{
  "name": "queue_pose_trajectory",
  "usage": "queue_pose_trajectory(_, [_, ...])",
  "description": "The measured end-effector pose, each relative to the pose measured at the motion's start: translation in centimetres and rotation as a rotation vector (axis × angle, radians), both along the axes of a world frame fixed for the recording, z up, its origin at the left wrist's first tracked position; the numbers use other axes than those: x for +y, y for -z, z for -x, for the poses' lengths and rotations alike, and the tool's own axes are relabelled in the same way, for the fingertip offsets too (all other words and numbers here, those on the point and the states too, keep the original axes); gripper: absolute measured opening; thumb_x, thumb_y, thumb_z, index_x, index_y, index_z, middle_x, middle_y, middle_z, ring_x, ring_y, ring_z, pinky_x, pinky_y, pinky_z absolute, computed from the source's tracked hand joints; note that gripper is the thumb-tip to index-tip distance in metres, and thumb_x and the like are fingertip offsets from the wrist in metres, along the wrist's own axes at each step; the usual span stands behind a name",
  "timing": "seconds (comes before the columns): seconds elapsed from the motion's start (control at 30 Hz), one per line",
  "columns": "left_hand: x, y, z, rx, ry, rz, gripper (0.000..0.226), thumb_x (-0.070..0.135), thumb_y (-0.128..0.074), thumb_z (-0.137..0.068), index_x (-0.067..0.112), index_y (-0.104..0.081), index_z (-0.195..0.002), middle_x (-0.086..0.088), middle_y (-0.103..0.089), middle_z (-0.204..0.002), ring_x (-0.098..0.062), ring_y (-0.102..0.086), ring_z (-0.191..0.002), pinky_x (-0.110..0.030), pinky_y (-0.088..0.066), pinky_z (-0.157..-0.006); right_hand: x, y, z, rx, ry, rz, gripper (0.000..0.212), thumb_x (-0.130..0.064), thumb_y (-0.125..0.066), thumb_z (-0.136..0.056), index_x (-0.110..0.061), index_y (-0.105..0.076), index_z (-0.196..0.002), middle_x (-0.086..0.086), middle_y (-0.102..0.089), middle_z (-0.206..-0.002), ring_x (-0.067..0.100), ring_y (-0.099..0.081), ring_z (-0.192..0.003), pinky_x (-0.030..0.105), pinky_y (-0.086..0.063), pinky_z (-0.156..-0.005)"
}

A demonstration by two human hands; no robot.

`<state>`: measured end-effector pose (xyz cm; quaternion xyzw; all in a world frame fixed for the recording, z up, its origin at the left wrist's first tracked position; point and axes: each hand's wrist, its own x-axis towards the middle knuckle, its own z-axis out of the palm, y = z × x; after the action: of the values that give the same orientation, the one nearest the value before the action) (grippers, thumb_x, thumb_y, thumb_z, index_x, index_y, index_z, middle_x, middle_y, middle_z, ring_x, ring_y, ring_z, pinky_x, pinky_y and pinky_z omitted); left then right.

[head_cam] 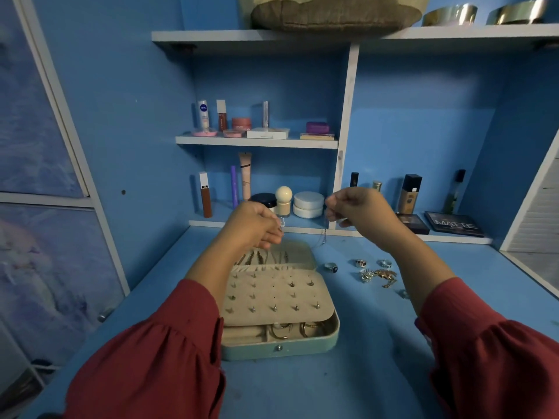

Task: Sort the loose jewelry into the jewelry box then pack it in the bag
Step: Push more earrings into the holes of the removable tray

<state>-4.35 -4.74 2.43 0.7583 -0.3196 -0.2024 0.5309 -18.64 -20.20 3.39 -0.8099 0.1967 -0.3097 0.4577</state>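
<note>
An open mint-green jewelry box (pixel 278 347) lies on the blue desk, its beige stud panel (pixel 273 294) folded over the lower tray. Both of my hands are raised above the box's far end. My left hand (pixel 257 223) and my right hand (pixel 358 208) each pinch one end of a thin silver necklace (pixel 323 237), which hangs slack between them with a small pendant. Loose rings (pixel 331 266) and brooches (pixel 379 275) lie on the desk to the right of the box. A brown bag (pixel 332 13) sits on the top shelf.
Cosmetics stand on the shelves behind: tubes, jars (pixel 308 204), a round-capped bottle (pixel 283 201), and a dark palette (pixel 453 223) at right. Gold bangles (pixel 450 15) rest on the top shelf. A cupboard door stands at left.
</note>
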Motion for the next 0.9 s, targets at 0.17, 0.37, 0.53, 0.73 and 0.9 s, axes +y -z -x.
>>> queue_pose_trajectory(0.17, [-1.9, 0.2, 0.0, -0.219, 0.173, -0.270, 0.006, 0.009, -0.062, -0.090, 0.012, -0.064, -0.086, -0.007, -0.071, -0.084, -0.015, -0.069, -0.072, -0.025, -0.053, -0.062, 1.5, -0.1, -1.9, -0.047, -0.040, -0.046, 0.012, -0.016, -0.058, -0.095, -0.018, -0.064, -0.084, 0.000, -0.069, -0.075, 0.010, -0.065, -0.069, 0.026, -0.051, -0.065])
queue_pose_trajectory(0.37, [-4.1, 0.7, -0.2, -0.500, 0.276, -0.457, 0.009, 0.013, -0.069, -0.084, 0.014, -0.074, -0.092, -0.007, -0.071, -0.099, -0.022, -0.064, -0.092, -0.028, -0.050, -0.079, 2.1, 1.0, -3.2, 0.007, -0.034, -0.002, 0.011, -0.018, -0.058, -0.094, -0.016, -0.064, -0.086, 0.000, -0.070, -0.077, 0.005, -0.063, -0.061, 0.022, -0.048, -0.057])
queue_pose_trajectory(0.53, [-5.3, 1.6, -0.5, -0.595, 0.316, -0.536, 0.017, 0.018, -0.072, -0.082, 0.015, -0.074, -0.099, -0.003, -0.069, -0.100, -0.019, -0.060, -0.086, -0.024, -0.043, -0.070, 1.9, 1.5, -3.5, 0.024, -0.014, -0.019, 0.017, -0.013, -0.056, -0.095, -0.020, -0.063, -0.081, 0.001, -0.070, -0.077, 0.007, -0.065, -0.061, 0.020, -0.048, -0.055])
queue_pose_trajectory(0.73, [-5.3, 2.2, -0.6, -0.672, 0.349, -0.504, 0.008, 0.013, -0.065, -0.087, 0.019, -0.063, -0.084, 0.004, -0.055, -0.077, -0.013, -0.051, -0.071, -0.022, -0.037, -0.061, 1.7, 1.9, -3.6, 0.030, -0.013, -0.002, 0.017, -0.013, -0.057, -0.094, -0.020, -0.064, -0.081, 0.001, -0.070, -0.079, 0.004, -0.066, -0.060, 0.018, -0.048, -0.054])
queue_pose_trajectory(0.9, [-5.3, 2.3, -0.7, -0.689, 0.378, -0.491, 0.009, 0.014, -0.066, -0.087, 0.011, -0.071, -0.094, 0.008, -0.055, -0.074, -0.011, -0.051, -0.070, -0.019, -0.035, -0.055, 1.6, 2.0, -3.7, 0.036, -0.013, 0.000, 0.013, -0.012, -0.056, -0.095, -0.016, -0.065, -0.086, 0.000, -0.070, -0.078, -0.001, -0.064, -0.057, 0.016, -0.048, -0.052])
